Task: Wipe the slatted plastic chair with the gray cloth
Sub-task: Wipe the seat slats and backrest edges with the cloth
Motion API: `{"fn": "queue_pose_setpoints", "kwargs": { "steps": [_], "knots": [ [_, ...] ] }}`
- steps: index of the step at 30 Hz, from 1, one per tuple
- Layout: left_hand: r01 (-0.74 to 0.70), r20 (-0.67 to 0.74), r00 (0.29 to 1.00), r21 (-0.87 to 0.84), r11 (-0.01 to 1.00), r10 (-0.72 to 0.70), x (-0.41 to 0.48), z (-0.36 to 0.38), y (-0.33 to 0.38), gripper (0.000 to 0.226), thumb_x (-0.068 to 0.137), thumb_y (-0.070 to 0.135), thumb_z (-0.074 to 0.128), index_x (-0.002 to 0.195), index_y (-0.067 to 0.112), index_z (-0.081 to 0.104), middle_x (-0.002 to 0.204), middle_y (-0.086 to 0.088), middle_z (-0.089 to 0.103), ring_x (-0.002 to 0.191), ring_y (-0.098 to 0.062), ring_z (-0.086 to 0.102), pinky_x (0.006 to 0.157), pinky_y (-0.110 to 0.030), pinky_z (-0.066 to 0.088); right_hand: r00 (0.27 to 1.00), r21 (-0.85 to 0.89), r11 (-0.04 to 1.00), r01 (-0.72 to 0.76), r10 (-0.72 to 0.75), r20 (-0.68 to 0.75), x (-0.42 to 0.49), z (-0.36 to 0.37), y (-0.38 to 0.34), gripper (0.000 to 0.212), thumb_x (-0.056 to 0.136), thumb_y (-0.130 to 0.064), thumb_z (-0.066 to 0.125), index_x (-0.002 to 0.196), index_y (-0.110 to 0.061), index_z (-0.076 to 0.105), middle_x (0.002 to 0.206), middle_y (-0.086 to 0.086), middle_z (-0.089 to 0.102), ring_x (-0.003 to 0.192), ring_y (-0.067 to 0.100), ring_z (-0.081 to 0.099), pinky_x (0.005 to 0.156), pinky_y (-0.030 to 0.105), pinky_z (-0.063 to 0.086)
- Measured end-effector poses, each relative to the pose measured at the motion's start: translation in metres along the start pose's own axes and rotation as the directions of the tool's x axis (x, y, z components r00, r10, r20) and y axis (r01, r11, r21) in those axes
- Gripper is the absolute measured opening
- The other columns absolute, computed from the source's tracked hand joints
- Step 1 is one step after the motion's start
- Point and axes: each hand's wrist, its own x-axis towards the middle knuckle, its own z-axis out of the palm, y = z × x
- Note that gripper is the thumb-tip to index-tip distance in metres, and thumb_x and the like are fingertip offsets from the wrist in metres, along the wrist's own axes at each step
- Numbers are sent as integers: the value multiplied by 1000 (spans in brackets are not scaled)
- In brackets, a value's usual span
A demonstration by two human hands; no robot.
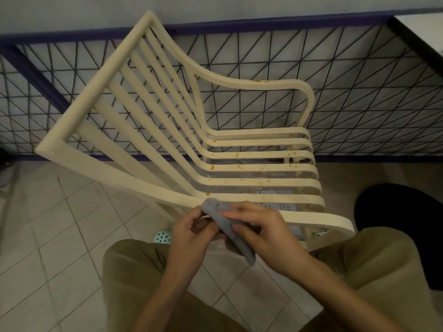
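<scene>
A cream slatted plastic chair [251, 167] stands in front of me, its back to the left and its seat slats dotted with orange-brown stains. Both hands hold a folded gray cloth [230, 230] just above the chair's near armrest [318, 220]. My left hand [191, 233] grips the cloth's upper end from the left. My right hand [266, 231] pinches the cloth from the right, its fingers laid over the fold. The cloth's lower end hangs down between my knees.
A dark wire-mesh railing [335, 92] with a purple frame runs behind the chair. A white table corner [426, 32] is at the top right, a black round object [402, 224] at the right. The floor is tiled [60, 236]. My knees in khaki trousers flank the hands.
</scene>
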Motion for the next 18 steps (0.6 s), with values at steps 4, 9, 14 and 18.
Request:
{"fn": "queue_pose_setpoints", "kwargs": {
  "steps": [4, 9, 14, 18],
  "knots": [
    [-97, 14, 995, 9, 995, 97, 24, 9, 26, 23, 91, -2, 56, 109, 6, 67, 102, -5, 73, 96, -21, 70, 75, -31, 59, 994, 33, 997, 63, -60, -93, 22, -31, -7, 37, 92, 0, 60, 121, -21, 68, 121, -10, 65, 116, -1, 56, 98, 19, 46],
    [-114, -58, 991, 65, 991, 117, 48, 15, 25, 19, 92, 2, 58, 107, 9, 67, 107, -3, 71, 97, -20, 70, 72, -33, 59, 975, -25, 999, 22, -27, -221, 53, -56, 19, 37, 89, 2, 62, 119, -20, 69, 121, -7, 67, 114, -3, 57, 99, 22, 47],
    [-114, 4, 993, 294, 949, 118, 79, 13, 23, 18, 90, 8, 63, 101, 22, 70, 98, 6, 73, 94, -15, 69, 77, -40, 59, 995, -203, 977, -70, 53, -85, 89, -58, 57, 40, 89, -1, 60, 120, -24, 70, 123, -8, 66, 113, 1, 57, 97, 9, 41],
    [-145, 54, 989, 498, 855, 136, 130, 7, 29, 13, 91, 17, 65, 97, 25, 72, 90, 11, 72, 86, -5, 67, 73, -24, 55, 995, -260, 961, -97, 100, 0, 126, -54, 83, 41, 89, -4, 60, 123, -27, 68, 115, -9, 68, 96, -4, 59, 81, 2, 43]
  ]
}}
